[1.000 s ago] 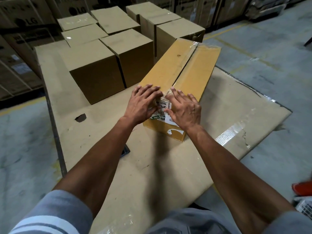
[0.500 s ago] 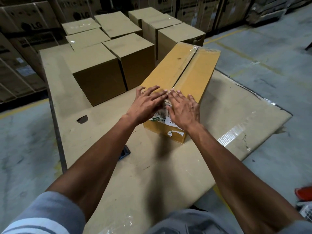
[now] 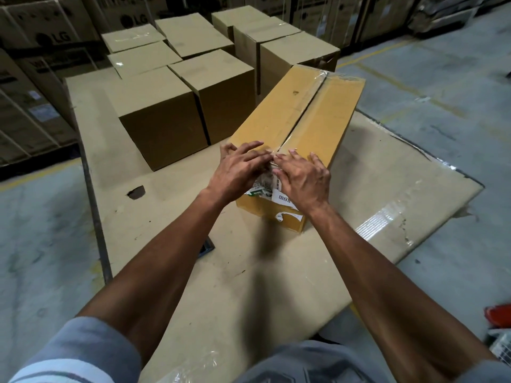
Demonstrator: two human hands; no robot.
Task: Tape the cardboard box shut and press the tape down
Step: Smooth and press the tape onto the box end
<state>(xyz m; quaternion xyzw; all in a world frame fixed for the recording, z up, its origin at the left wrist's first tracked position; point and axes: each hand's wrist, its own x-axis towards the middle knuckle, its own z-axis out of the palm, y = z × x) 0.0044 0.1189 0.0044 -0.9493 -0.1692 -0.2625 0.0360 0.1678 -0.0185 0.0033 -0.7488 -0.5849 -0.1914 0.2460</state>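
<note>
A long yellow-brown cardboard box [image 3: 309, 117] lies on a cardboard-covered platform [image 3: 249, 272], its two top flaps meeting in a centre seam. Clear tape [image 3: 297, 120] runs along that seam and folds over the far end. My left hand [image 3: 237, 168] and my right hand [image 3: 302, 176] lie flat, fingers spread, on the near end of the box top. Their fingertips meet over the seam. Neither hand holds anything. A torn white label [image 3: 279, 193] shows on the near face of the box below the hands.
Several closed brown boxes [image 3: 163, 117] stand in rows to the left and behind the long box. Stacked printed cartons [image 3: 55, 34] line the back. A strip of old tape [image 3: 378, 219] shines on the platform's right part. Concrete floor surrounds it, with a red object [image 3: 497, 316] at the right edge.
Both hands have slid forward from the box's near edge onto its top, with fingertips now together over the seam. The box has not moved.
</note>
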